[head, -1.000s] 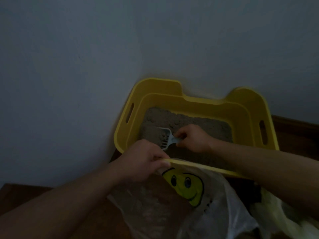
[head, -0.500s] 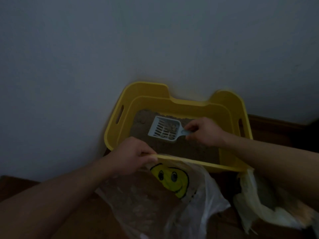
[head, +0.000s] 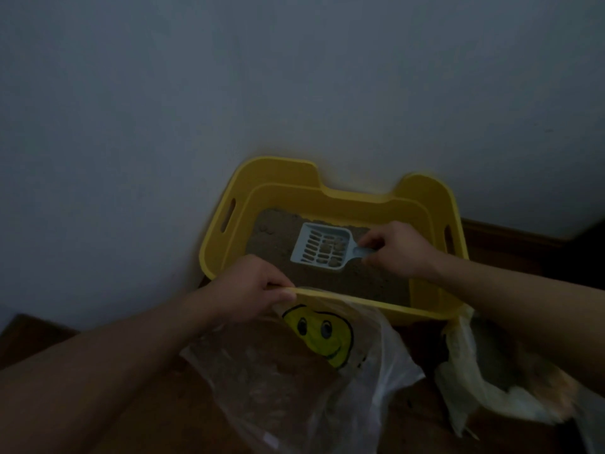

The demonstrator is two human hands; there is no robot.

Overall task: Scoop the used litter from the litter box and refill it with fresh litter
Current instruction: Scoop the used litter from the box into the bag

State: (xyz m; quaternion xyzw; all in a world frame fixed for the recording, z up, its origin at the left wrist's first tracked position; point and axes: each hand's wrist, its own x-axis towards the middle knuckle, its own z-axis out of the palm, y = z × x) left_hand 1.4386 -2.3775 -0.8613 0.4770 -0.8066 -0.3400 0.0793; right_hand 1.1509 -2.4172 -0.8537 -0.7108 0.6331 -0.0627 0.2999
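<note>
A yellow litter box (head: 278, 178) stands against the wall, holding brown litter (head: 373, 283). My right hand (head: 397, 249) grips the handle of a pale blue slotted scoop (head: 322, 245), held level just above the litter with several clumps lying in it. My left hand (head: 248, 291) holds the top edge of a clear plastic bag (head: 294, 381) with a yellow smiley face, pulled up against the box's near rim. Some litter lies inside the bag.
A wooden floor (head: 29, 335) runs under the box, with a wall behind and to the left. A second crumpled pale bag (head: 474, 381) lies at the right, near my right forearm. The room is dim.
The scoop has come up out of the litter and turned flat, now carrying clumps. My right hand moved right and back. My left hand kept its hold on the bag.
</note>
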